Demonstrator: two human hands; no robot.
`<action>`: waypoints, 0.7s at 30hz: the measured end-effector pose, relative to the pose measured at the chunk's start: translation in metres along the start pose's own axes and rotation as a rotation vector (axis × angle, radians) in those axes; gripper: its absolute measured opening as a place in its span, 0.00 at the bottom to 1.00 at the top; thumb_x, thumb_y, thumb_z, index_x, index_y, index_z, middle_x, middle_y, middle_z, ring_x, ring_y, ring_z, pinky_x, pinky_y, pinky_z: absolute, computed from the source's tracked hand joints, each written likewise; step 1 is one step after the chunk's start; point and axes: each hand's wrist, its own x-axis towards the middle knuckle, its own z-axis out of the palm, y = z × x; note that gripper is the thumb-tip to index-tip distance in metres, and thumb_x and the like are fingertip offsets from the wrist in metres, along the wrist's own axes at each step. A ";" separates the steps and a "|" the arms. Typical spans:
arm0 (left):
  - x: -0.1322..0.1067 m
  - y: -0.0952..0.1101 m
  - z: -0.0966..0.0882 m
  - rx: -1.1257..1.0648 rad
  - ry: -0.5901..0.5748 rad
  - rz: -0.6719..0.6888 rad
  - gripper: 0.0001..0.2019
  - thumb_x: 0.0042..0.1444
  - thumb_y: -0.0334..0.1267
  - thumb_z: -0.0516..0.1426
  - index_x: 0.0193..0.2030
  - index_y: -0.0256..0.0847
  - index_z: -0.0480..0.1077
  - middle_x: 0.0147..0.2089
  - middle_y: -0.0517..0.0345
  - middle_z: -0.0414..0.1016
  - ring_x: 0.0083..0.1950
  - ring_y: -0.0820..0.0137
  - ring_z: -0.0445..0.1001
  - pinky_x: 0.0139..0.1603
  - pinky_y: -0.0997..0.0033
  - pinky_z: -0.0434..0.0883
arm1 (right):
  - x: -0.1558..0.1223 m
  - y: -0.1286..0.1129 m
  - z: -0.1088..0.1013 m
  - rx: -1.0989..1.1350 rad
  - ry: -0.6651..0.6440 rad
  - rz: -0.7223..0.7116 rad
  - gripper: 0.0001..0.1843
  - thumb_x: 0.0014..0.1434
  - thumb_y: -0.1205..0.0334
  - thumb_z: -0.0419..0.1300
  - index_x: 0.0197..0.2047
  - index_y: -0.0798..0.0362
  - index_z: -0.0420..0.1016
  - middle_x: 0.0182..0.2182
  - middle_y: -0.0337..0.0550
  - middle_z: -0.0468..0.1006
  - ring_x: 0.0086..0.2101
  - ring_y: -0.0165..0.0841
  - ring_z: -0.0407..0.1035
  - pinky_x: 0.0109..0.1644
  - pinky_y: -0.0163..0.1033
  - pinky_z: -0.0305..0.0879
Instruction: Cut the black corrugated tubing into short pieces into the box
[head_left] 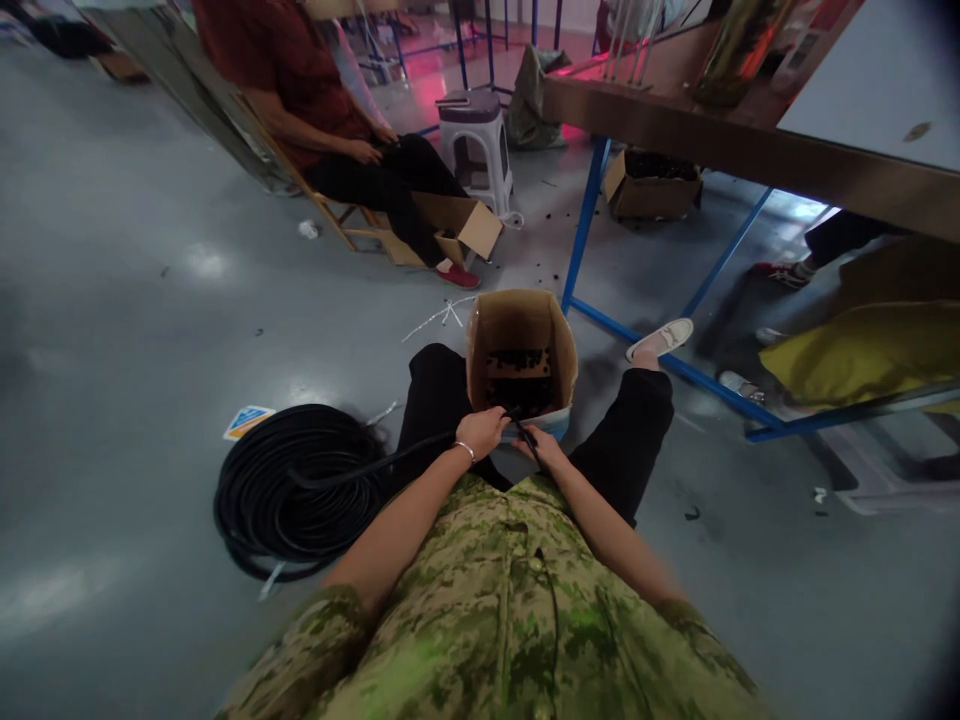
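Observation:
My left hand (pixel 484 430) is closed around a black rubber hose (pixel 405 450) that runs from a big coil (pixel 296 490) on the floor to my lap. A thin bracelet sits on that wrist. My right hand (pixel 541 450) is closed on a dark tool, probably cutters, right at the hose's free end. Both hands meet just in front of an open cardboard box (pixel 521 320) standing between my knees, with small black pieces (pixel 519 375) piled inside it.
Another person in a red top sits on a wooden chair (pixel 341 215) ahead, with an open box (pixel 457 225) at their feet. A grey plastic stool (pixel 476 140) stands behind. To the right a blue-legged table (pixel 675 125), another box (pixel 651 185), someone's feet and yellow cloth (pixel 862 350).

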 end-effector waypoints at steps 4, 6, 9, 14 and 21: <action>0.000 0.000 0.001 -0.006 -0.004 -0.004 0.16 0.66 0.45 0.42 0.49 0.43 0.67 0.46 0.51 0.76 0.44 0.65 0.76 0.42 0.69 0.67 | -0.001 -0.002 0.000 0.040 0.000 0.030 0.18 0.54 0.56 0.62 0.47 0.52 0.74 0.41 0.46 0.79 0.43 0.40 0.73 0.47 0.42 0.67; 0.000 0.000 0.000 -0.009 -0.007 -0.010 0.16 0.66 0.45 0.42 0.49 0.43 0.67 0.46 0.50 0.76 0.45 0.65 0.76 0.42 0.70 0.67 | -0.002 -0.004 -0.001 0.045 0.013 0.032 0.18 0.55 0.55 0.62 0.47 0.53 0.74 0.41 0.47 0.79 0.43 0.40 0.72 0.48 0.42 0.67; -0.001 0.000 0.000 -0.003 -0.003 -0.020 0.16 0.66 0.45 0.42 0.49 0.42 0.67 0.47 0.50 0.76 0.45 0.64 0.76 0.41 0.69 0.67 | -0.004 -0.006 -0.003 0.029 0.014 0.040 0.18 0.55 0.55 0.61 0.47 0.53 0.74 0.41 0.47 0.79 0.43 0.40 0.72 0.48 0.42 0.67; -0.001 0.000 -0.002 -0.001 -0.027 -0.032 0.16 0.66 0.45 0.42 0.50 0.42 0.66 0.47 0.50 0.76 0.46 0.64 0.76 0.42 0.69 0.67 | -0.005 -0.009 -0.003 -0.027 -0.020 0.052 0.17 0.55 0.57 0.61 0.48 0.52 0.74 0.41 0.46 0.79 0.44 0.39 0.72 0.48 0.41 0.66; -0.001 0.000 -0.001 0.006 -0.029 -0.026 0.17 0.66 0.45 0.42 0.50 0.42 0.66 0.48 0.50 0.76 0.46 0.64 0.76 0.42 0.69 0.67 | -0.005 -0.009 -0.003 -0.036 -0.021 0.045 0.17 0.55 0.57 0.61 0.48 0.51 0.74 0.41 0.45 0.79 0.43 0.39 0.72 0.47 0.40 0.66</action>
